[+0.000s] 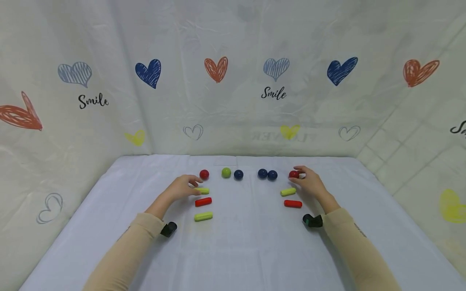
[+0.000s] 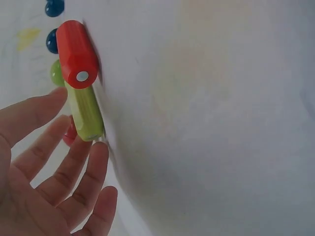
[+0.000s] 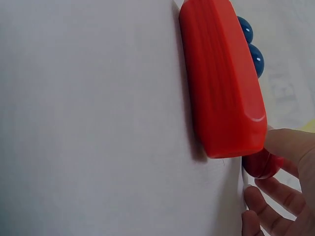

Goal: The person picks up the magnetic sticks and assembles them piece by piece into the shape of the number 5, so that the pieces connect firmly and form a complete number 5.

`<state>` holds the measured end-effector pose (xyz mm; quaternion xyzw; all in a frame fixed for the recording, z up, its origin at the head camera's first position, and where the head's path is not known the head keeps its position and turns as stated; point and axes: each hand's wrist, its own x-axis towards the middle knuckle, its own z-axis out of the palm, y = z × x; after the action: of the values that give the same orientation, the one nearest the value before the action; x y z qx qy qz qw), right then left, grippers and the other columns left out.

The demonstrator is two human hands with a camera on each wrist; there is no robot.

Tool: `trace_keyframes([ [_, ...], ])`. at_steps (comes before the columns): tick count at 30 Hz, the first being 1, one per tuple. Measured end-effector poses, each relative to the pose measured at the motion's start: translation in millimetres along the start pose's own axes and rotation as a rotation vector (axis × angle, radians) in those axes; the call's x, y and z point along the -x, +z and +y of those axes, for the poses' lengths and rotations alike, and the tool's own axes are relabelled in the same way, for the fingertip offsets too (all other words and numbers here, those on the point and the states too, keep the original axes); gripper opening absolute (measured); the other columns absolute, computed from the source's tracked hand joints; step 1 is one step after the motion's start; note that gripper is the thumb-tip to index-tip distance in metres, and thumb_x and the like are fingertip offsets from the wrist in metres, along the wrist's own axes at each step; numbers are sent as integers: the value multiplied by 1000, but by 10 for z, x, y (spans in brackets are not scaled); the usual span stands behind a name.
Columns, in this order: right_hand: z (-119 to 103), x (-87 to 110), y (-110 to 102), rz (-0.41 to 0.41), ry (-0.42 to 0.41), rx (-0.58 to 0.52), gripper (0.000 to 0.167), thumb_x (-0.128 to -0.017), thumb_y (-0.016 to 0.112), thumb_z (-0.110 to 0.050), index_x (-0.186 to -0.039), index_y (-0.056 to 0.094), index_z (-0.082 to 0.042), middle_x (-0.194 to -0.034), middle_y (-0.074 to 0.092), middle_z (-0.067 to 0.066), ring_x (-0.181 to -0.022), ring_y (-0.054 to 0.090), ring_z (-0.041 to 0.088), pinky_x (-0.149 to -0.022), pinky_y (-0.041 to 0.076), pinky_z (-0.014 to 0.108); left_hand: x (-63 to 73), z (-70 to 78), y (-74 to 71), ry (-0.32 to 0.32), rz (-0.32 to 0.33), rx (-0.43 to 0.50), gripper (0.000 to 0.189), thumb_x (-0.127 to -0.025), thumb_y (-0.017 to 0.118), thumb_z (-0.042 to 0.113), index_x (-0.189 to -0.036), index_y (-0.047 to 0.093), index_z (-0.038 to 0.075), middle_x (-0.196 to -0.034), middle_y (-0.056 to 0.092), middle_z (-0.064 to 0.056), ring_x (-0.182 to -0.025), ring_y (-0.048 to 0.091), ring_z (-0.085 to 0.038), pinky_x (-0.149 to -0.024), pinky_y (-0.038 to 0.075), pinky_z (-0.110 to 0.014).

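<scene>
My left hand (image 1: 183, 188) is over the left group, fingers loosely spread with nothing in them. Its fingertips are right at the end of the far yellow-green rod (image 2: 86, 113), and a red ball (image 1: 204, 174) lies just beyond. Nearer me are a red rod (image 1: 203, 201), with a pale disc on its end, and another yellow-green rod (image 1: 203, 216). On the right, my right hand (image 1: 308, 181) has thumb and fingers around another red ball (image 3: 261, 163), which sits level with the ball row. A red rod (image 3: 221, 83) hides part of that thumb in the right wrist view.
A green ball (image 1: 226, 172) and a dark blue ball (image 1: 238, 174) sit centre-left; two more dark blue balls (image 1: 267, 174) are side by side centre-right. Another yellow-green rod (image 1: 288, 192) lies left of my right hand. Behind the white-covered table (image 1: 236, 250) hangs a heart-printed sheet (image 1: 233, 109).
</scene>
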<state>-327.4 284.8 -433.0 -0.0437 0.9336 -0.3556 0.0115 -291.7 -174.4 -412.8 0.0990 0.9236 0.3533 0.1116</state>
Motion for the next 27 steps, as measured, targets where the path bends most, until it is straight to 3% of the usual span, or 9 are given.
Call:
trace_keyframes([
  [12, -19, -18, 29, 14, 18, 53, 53, -100, 67, -17, -146, 48, 1, -137, 53, 29, -117, 53, 44, -97, 49, 55, -41, 45, 52, -57, -3, -33, 39, -89, 76, 4, -128, 70, 8, -114, 65, -13, -99, 59, -28, -85, 54, -41],
  [27, -42, -11, 28, 34, -33, 158, 51, -99, 69, -14, -143, 51, 3, -132, 57, 29, -107, 57, 41, -92, 50, 54, -79, 62, 83, -91, -3, -64, 27, -91, 74, 2, -118, 74, 4, -109, 65, -11, -95, 58, -26, -87, 54, -40],
])
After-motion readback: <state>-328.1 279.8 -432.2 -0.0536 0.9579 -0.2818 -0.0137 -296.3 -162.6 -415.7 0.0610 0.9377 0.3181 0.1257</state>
